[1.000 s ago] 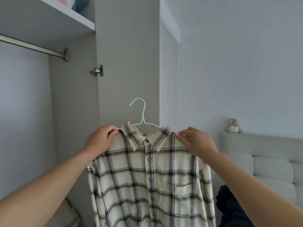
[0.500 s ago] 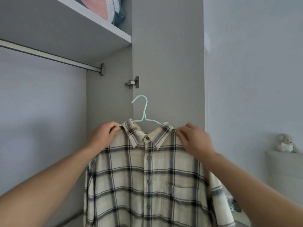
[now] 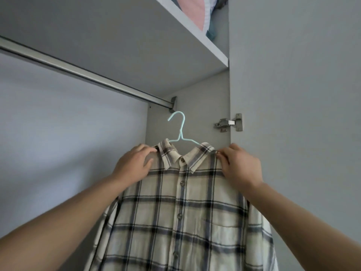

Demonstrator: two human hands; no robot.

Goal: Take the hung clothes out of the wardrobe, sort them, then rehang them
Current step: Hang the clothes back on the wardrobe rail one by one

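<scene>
A cream and grey plaid shirt point(image 3: 181, 216) hangs on a thin mint-green hanger point(image 3: 180, 132). My left hand point(image 3: 133, 166) grips the shirt's left shoulder, and my right hand point(image 3: 239, 167) pinches the right shoulder beside the collar. The hanger's hook points left and sits just below the right end of the metal wardrobe rail point(image 3: 84, 74), apart from it. The rail runs bare from the upper left down to its bracket.
A wardrobe shelf point(image 3: 207, 47) above the rail carries folded pink and teal fabric point(image 3: 197, 12). The open wardrobe door point(image 3: 293, 94) stands at the right with a metal hinge point(image 3: 228, 123). The wardrobe's back wall fills the left side.
The view has turned left and up into the wardrobe. Both hands have carried the shirt on its hanger up close under the rail's right end.
</scene>
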